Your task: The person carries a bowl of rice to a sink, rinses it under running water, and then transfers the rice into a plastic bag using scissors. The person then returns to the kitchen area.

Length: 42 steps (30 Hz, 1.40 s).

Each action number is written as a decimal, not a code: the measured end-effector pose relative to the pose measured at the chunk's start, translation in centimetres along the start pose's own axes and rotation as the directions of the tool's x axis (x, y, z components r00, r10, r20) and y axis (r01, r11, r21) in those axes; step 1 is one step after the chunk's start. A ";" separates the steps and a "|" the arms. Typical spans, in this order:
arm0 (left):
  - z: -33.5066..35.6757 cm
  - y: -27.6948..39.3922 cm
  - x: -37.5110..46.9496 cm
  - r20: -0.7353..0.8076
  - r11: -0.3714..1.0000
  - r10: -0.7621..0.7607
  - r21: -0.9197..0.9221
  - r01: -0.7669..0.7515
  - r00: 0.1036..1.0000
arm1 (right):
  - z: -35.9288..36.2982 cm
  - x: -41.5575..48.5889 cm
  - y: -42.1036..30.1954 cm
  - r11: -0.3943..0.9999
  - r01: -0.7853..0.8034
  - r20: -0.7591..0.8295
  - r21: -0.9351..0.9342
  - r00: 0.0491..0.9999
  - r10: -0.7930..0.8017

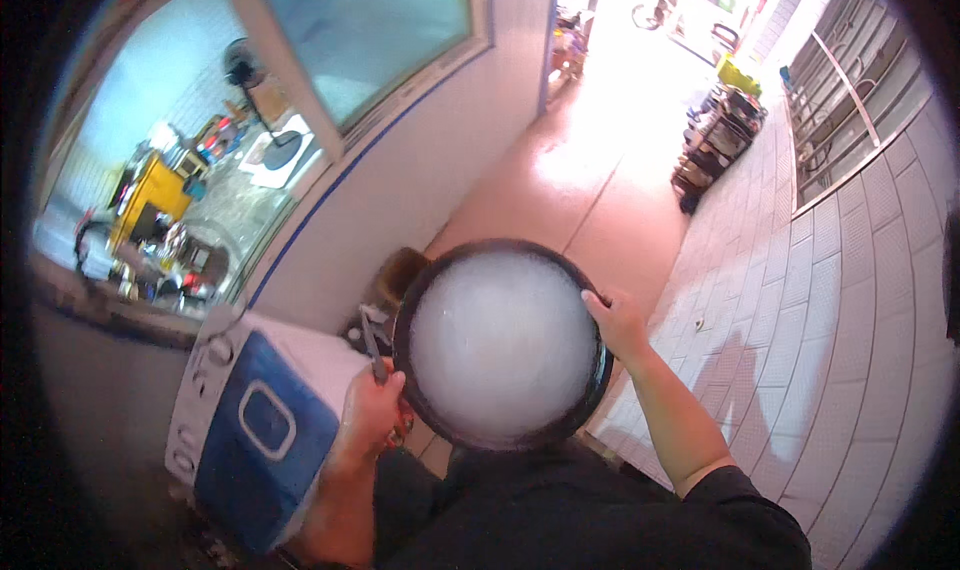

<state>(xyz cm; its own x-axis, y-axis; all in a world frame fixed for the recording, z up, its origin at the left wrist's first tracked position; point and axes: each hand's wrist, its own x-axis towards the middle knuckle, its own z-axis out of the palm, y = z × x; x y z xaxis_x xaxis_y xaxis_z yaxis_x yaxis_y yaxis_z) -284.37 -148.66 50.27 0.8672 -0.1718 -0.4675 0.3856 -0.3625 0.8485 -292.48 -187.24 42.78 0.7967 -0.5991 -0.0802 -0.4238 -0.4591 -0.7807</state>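
Before my body is a round basin (502, 345) with a dark rim, filled with something whitish and cloudy; whether it is foam or liquid I cannot tell. Its right rim is gripped by my right hand (619, 326), thumb over the edge. My left hand (375, 401) is at the lower left rim and also holds a knife (372, 343), its blade pointing up and away from me. Something red and green shows below the left fingers, too blurred to name.
A white twin-tub washing machine (266, 427) with a blue lid stands at the left. A tiled wall (840, 330) runs along the right, with a loaded rack (716, 139) against it. The tiled floor (577, 187) leads to a bright doorway. A sliding window (337, 139) is at upper left.
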 end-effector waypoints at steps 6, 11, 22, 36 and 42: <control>9.0 14.7 20.8 0.107 0.982 0.034 0.179 -0.053 0.994 | -5.9 18.5 -0.5 0.995 -0.097 -0.161 0.032 0.982 0.101; 18.3 25.6 37.0 0.277 0.960 0.097 0.226 -0.163 0.956 | -12.8 36.1 -0.5 0.994 -0.043 -0.235 0.102 0.970 0.066; 45.5 52.5 65.2 0.544 0.982 0.053 0.124 -0.143 0.838 | -27.0 71.5 5.6 0.973 -0.221 -0.402 0.066 0.887 0.228; 88.1 83.5 100.9 0.681 0.865 -0.113 0.426 -0.265 0.723 | -50.3 120.5 18.8 0.971 -0.240 -0.584 -0.005 0.788 0.192; 104.1 95.8 112.5 0.641 0.957 -0.013 0.231 -0.177 0.767 | -60.8 143.7 24.0 0.984 -0.179 -0.546 -0.006 0.825 0.147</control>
<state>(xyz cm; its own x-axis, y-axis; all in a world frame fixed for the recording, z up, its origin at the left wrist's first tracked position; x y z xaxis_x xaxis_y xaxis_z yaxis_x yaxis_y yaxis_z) -182.67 -298.10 53.11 0.4581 -0.7148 -0.5284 0.1424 -0.5278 0.8374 -214.36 -324.28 50.17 0.3594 -0.9198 0.1575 -0.5626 -0.3483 -0.7498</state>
